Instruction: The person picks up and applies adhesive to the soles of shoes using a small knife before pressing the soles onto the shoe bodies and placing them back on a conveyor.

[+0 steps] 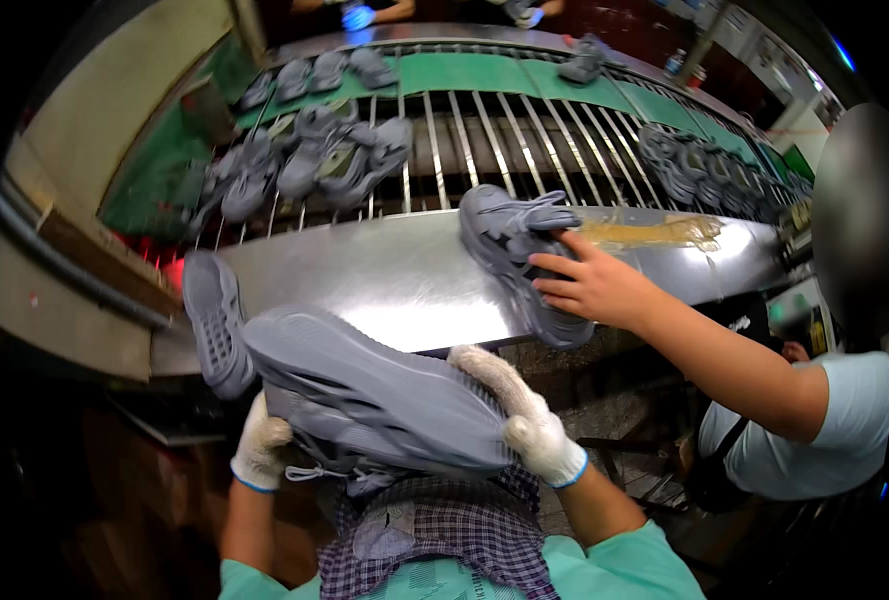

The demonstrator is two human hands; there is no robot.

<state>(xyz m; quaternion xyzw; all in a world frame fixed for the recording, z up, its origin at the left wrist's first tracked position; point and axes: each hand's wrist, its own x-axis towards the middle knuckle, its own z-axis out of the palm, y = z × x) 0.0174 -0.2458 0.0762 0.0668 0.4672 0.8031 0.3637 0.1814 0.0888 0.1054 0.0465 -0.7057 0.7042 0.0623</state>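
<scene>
A grey sneaker (374,390) lies across both my hands in front of my body, turned on its side with its long sole facing up and away. White knit gloves cover my hands. My left hand (261,445) is closed on its left end, and my right hand (524,415) grips the right end with the thumb and fingers apart around the sole. Laces hang below the shoe. Just left of it, a second grey shoe (218,325) leans at the metal table's edge, its sole pattern showing. Beyond my right hand, a co-worker's bare hand (594,280) touches another grey sneaker (519,255).
A shiny metal table (364,275) runs along the front of a roller conveyor (474,140). Grey shoes (334,160) stand on the rollers at left, more shoes (704,175) at right. The co-worker (804,430) sits close on my right. Gloved hands (357,17) show across the line.
</scene>
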